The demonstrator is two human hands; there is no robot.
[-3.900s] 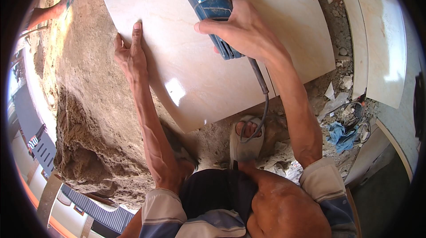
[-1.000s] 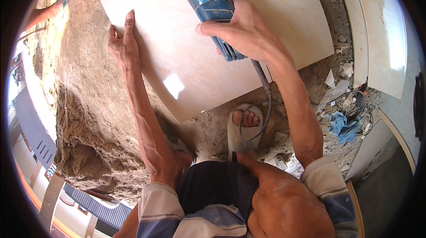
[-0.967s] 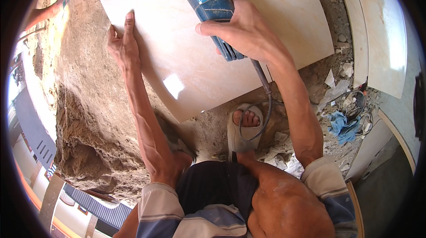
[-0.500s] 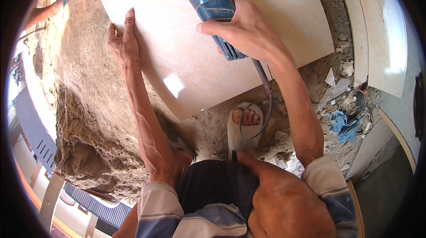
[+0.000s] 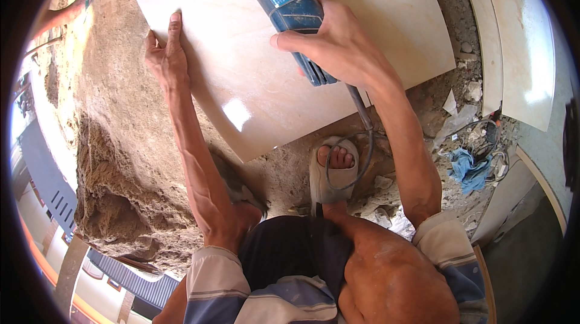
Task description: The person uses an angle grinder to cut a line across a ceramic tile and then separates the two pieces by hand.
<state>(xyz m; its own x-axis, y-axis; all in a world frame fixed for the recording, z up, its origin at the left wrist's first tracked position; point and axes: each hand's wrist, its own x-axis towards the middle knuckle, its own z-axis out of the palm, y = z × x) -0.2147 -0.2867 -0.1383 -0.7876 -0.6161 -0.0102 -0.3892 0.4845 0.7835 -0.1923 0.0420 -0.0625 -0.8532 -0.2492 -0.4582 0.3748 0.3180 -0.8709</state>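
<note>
Little has shifted: left hand (image 5: 164, 58) stays flat on the tile's (image 5: 254, 88) left edge, right hand (image 5: 338, 46) clamped on the blue grinder (image 5: 287, 6), best guided slowly, tile pinned.

Rough ground and leftovers around the work place

A big brown rock (image 5: 115, 142) fills the left side, with a dark hollow low on it. A foot in a pale sandal (image 5: 334, 170) stands on grey rubble (image 5: 386, 203), and a black cable (image 5: 362, 142) loops over the toes. To the right lie a blue rag (image 5: 468, 167), a bundle of wires (image 5: 492, 136) and small broken chips. Two pale spare tiles (image 5: 519, 40) rest at the right edge, near each other.
</note>
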